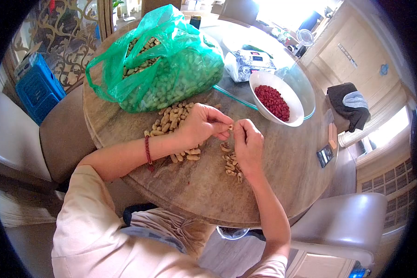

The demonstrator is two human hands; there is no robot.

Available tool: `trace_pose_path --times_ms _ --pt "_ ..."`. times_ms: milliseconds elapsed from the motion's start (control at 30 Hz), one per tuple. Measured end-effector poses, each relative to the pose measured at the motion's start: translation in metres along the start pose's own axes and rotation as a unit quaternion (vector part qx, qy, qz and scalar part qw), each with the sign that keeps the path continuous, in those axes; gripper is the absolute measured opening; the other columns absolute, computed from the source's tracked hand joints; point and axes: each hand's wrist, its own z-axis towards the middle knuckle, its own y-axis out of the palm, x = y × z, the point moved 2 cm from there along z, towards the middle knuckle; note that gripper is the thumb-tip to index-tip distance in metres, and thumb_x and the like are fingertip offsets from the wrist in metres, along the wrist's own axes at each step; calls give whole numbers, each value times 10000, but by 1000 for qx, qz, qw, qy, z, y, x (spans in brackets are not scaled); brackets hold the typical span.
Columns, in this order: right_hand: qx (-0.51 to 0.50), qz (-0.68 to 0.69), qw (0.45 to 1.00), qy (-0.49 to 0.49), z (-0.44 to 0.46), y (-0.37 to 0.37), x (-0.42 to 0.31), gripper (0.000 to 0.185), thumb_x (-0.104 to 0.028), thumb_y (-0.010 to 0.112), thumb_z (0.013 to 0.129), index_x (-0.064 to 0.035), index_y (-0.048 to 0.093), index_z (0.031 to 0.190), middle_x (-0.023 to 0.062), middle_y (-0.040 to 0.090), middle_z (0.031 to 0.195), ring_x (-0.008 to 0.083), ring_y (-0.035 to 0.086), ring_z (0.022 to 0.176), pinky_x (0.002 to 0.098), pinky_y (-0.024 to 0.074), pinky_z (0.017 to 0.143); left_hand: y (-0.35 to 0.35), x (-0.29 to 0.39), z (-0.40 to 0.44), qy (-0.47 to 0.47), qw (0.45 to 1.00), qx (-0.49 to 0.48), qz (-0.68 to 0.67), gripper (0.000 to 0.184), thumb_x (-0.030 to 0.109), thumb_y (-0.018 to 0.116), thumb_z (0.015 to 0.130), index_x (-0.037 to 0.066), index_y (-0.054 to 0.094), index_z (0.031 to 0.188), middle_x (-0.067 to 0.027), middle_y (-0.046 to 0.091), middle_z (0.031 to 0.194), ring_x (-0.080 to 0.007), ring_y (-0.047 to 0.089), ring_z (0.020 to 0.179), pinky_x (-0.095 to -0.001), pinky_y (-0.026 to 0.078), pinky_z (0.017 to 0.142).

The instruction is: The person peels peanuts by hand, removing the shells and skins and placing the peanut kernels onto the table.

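My left hand (203,124) and my right hand (249,142) meet above the round table, fingertips pinched together. Between them is a small peanut (230,127), mostly hidden by the fingers. Beneath my left wrist spreads a pile of unshelled peanuts (171,118). Broken peanut shells (231,167) lie beside my right hand. Behind my hands stands a green plastic bag (190,78), its opening showing many more peanuts in the shell. A white bowl (294,103) holds red-skinned peanut kernels (272,102), to the far right of my right hand.
The round wooden table (292,176) carries a white patterned packet (248,65) behind the bowl and a dark phone-like object (325,156) near its right edge. Chairs (340,222) flank the table. A bin (232,232) sits below its front edge.
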Motion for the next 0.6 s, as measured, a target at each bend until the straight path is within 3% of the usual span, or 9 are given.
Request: trace_pose_path --times_ms 67,267,400,467,600 --pt "6 32 999 17 2 1 3 109 -82 548 813 12 530 760 151 503 607 215 499 528 316 406 529 1 2 -1 -44 997 8 -57 116 -12 610 792 -73 628 890 -131 638 793 -167 638 705 -265 558 620" --pt "-5 10 1000 -25 7 -7 4 90 -55 542 788 25 534 746 184 530 635 296 547 569 350 421 551 -2 1 2 -52 997 -3 -61 141 34 608 814 -41 633 930 -114 641 828 -156 632 718 -287 562 653" --pt "-55 -40 997 -22 12 -22 8 69 -36 555 756 20 584 784 192 534 640 285 561 577 358 431 566 -3 4 5 -40 997 16 -59 129 32 607 817 -40 637 920 -100 640 809 -140 628 701 -258 557 636" --pt "-147 -52 987 -37 11 -25 11 127 -18 564 729 -8 632 836 169 556 645 278 561 574 354 437 575 -3 5 6 -23 998 7 -53 133 42 602 826 -24 646 932 -77 642 791 -118 617 691 -245 546 631" --pt "-199 -61 978 -25 8 -33 2 173 -24 575 721 -37 658 872 132 575 692 245 540 551 329 440 578 -2 8 5 17 1000 -5 6 134 29 588 832 -16 651 941 -66 644 773 -99 604 675 -239 531 622"
